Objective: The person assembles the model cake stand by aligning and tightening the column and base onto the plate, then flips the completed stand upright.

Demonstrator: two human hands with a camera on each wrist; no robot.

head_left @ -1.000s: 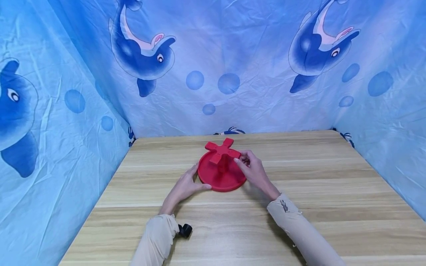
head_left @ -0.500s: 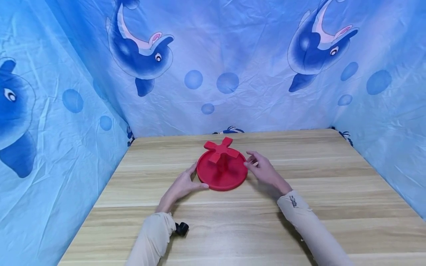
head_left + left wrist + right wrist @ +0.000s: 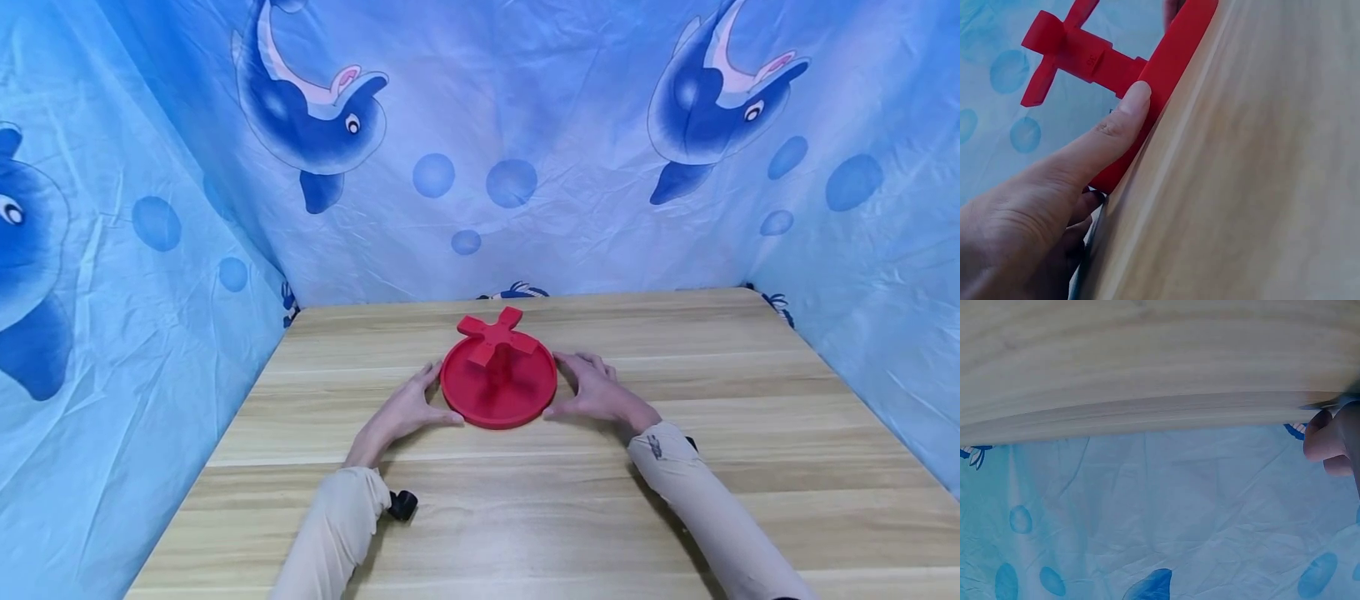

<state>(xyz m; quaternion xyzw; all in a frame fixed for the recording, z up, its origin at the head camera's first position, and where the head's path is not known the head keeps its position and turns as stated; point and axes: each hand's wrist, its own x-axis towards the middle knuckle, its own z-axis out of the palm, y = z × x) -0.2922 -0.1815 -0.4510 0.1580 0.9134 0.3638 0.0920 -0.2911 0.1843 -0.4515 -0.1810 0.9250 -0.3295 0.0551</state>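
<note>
A red stand [image 3: 491, 412] rests on the table: a round, rimmed base with a central post and a cross-shaped top [image 3: 497, 334]. Its rim is held at the left by my left hand [image 3: 401, 412], thumb at the front and fingers farther back. The left wrist view shows that thumb pressing the edge of the base [image 3: 1172, 59], with the other fingers partly hidden below. On the opposite side, my right hand [image 3: 600, 393] spans the rim between thumb and fingers. Only some curled fingers [image 3: 1322, 440] of it show at the right edge of the right wrist view.
The wood-grain table [image 3: 480, 517] extends around the stand. Blue cloth [image 3: 480, 125] printed with dolphins and bubbles hangs behind it and along both sides. A small black device [image 3: 403, 505] sits at my left wrist.
My right hand has left the cross-shaped top, moved down and right, and spread around the right rim of the base. My left hand has stayed at the left rim.
</note>
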